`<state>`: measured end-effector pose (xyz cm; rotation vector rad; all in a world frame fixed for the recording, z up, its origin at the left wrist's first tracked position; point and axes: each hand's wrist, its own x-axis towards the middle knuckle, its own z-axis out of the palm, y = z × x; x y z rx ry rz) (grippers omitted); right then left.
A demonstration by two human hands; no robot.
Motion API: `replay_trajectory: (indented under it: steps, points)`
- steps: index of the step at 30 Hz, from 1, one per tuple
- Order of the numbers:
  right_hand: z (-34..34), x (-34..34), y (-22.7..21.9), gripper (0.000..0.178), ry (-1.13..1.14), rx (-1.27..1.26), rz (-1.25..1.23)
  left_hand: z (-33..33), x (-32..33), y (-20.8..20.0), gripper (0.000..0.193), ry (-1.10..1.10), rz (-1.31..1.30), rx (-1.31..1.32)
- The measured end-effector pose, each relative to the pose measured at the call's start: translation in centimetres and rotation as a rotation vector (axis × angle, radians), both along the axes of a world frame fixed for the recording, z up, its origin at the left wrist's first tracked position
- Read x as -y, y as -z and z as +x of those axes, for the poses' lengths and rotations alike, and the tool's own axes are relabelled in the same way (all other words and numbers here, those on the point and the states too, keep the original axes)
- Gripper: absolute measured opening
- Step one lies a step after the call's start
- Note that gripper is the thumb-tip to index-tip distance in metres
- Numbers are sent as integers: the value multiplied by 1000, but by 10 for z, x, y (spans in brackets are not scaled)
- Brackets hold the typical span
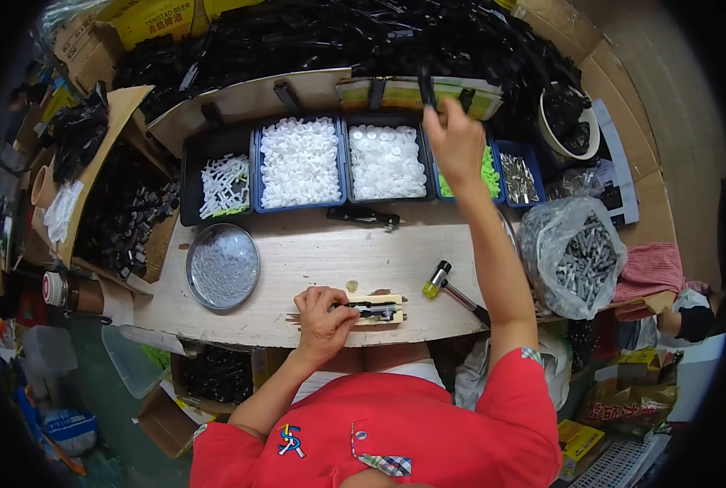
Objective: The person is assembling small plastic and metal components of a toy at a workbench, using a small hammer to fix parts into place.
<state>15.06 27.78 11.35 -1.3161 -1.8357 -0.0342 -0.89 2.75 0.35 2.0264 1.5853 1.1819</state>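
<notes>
Head view: we see the left hand [324,315] resting near the front edge of the pale wooden bench [314,252], its grip pinched on the left end of a small black part [372,309] that lies in a light wooden jig block [383,310]. The right hand [454,140] is stretched far forward over the row of trays, its grip clamped on a slim black strip [425,84] held upright at the foot of the big heap of black parts [355,37] along the back. Beneath that arm sit the bins: a dark tray of white clips [223,184], two blue trays of white round caps [301,161] (the second [385,160] just beside the first), a bin of green bits [488,173] partly hidden by the hand, and a small bin of metal pieces [518,177]. A round metal dish of screws [222,266] sits at the left, close to the bench's edge. A yellow-headed mallet [438,279] lies just right of the jig, and a plastic bag of grey parts [578,254] crowds the right end. Bare wood stays open between the trays and the jig.
</notes>
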Motion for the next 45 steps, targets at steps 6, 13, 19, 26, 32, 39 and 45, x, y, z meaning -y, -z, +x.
replay_trajectory:
  steps: [6,13,19,26,32,39,45]
  points:
    - [-4,22,58,25,-140,318,-81,-3,-1,2,8,0,14,-4]
    - [-73,-90,-27,29,74,308,266,-2,-2,1,10,2,30,-5]
    - [-75,-85,-34,27,46,72,95,0,0,3,12,18,46,-18]
    - [-18,49,-7,11,-842,-279,-632,-20,1,-17,41,-151,77,161]
    - [18,134,43,17,-958,-410,-626,-39,-21,-34,15,76,-10,425]
    - [22,170,64,21,-816,-175,-384,-30,-6,-29,16,125,-407,737]
    - [19,193,58,42,-760,269,-362,-21,5,-29,22,128,-24,374]
